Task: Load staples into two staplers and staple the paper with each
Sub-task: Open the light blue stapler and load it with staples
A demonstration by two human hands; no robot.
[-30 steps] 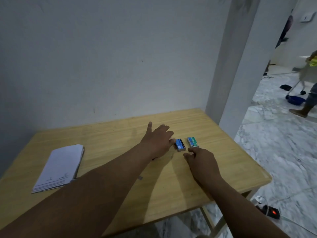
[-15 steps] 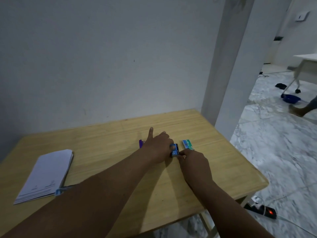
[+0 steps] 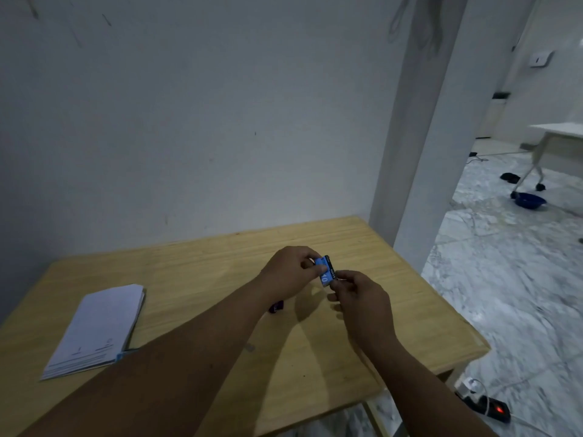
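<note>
My left hand point(image 3: 291, 272) and my right hand point(image 3: 359, 296) hold a small blue staple box point(image 3: 326, 270) between them, lifted above the wooden table point(image 3: 394, 288). The left fingers pinch its left side and the right fingertips pinch its lower right end. A small purple stapler point(image 3: 276, 306) lies on the table, mostly hidden under my left wrist. A stack of white paper point(image 3: 101, 326) rests at the table's left. The green staple box seen earlier is hidden behind my hands.
A white wall runs along the table's far edge, with a pillar point(image 3: 419, 152) at the back right corner. On the marble floor to the right lie a power strip with a red light point(image 3: 492, 406), a blue bowl point(image 3: 530, 200) and a white table's legs point(image 3: 536, 162).
Both hands closed on the blue staple box and lifted it off the table. The camera view shifted, so the paper sits further right in the frame.
</note>
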